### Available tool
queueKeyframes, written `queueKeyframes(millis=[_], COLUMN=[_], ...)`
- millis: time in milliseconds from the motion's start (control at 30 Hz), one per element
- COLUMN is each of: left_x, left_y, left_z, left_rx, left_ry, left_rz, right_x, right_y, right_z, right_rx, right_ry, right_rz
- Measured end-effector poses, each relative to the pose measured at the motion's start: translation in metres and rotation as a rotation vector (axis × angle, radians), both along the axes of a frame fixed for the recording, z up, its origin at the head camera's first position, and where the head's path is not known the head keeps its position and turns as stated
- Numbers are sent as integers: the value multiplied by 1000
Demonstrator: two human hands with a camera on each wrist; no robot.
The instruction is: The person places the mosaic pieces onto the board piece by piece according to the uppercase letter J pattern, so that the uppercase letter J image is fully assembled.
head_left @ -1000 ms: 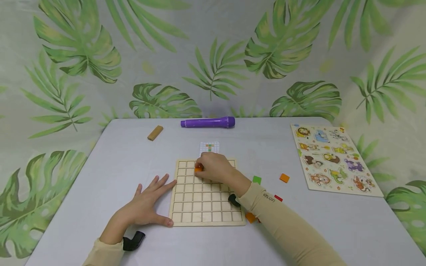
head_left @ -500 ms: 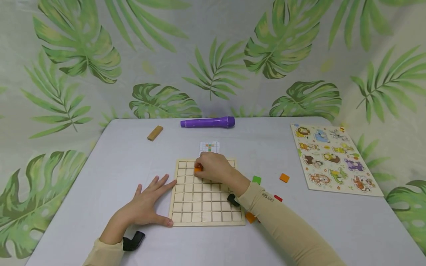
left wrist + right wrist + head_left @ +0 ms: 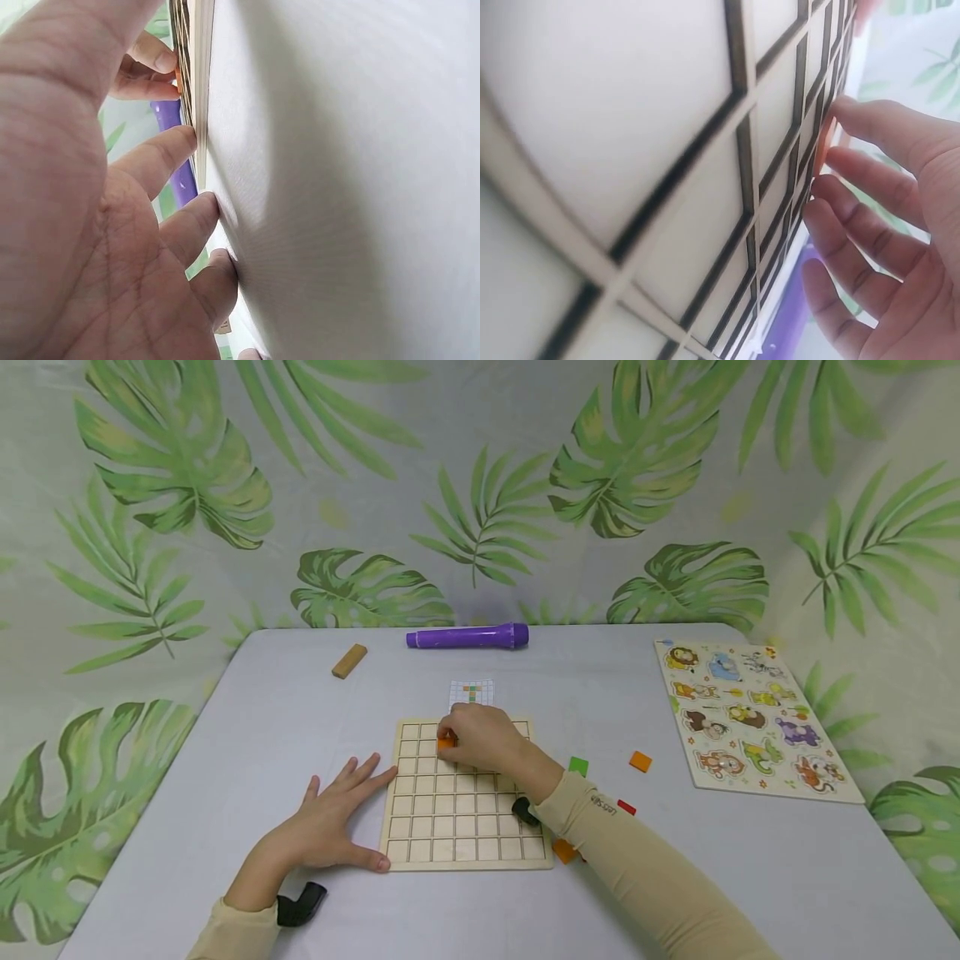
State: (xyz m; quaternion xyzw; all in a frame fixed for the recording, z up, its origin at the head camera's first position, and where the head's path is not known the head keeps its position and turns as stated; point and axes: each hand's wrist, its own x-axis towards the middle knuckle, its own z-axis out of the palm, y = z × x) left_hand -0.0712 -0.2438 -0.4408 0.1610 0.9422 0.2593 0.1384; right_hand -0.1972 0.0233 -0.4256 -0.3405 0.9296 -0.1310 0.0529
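A pale wooden grid board (image 3: 444,827) lies on the white table. My right hand (image 3: 483,737) is over its upper part and pinches an orange square tile (image 3: 446,743) between thumb and index finger, at a cell near the top edge. In the right wrist view the tile (image 3: 825,142) touches the grid, its face partly hidden by the fingertips. My left hand (image 3: 330,822) lies spread on the table, thumb and index fingertip against the board's left edge. Behind the board is a small pattern card (image 3: 472,692) with coloured squares, its lower part covered by the right hand.
Right of the board lie a green tile (image 3: 578,766), orange tiles (image 3: 641,762) and a red tile (image 3: 627,807), some partly under the right sleeve. An animal puzzle board (image 3: 757,727) is at far right. A purple microphone-shaped object (image 3: 468,637) and a wooden block (image 3: 349,661) are at the back.
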Motion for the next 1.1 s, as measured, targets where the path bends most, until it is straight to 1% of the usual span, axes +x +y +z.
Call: queueKeyframes(millis=[333,567,867,1100], left_x=[0,-1,-1,0], left_y=[1,1,0,0], left_z=[1,-1,0,0], left_rx=[-1,-7,1,6], left_ry=[1,-5,-9,-15], left_rz=[-3,0,-3,-4], right_x=[1,-1,-3,-3], right_y=[10,25,54,80], right_z=[8,10,18,25], right_rx=[-30,-6,-2,-21], right_ry=[-10,-44,-61,-106], right_rz=[-25,-61,-114,-168])
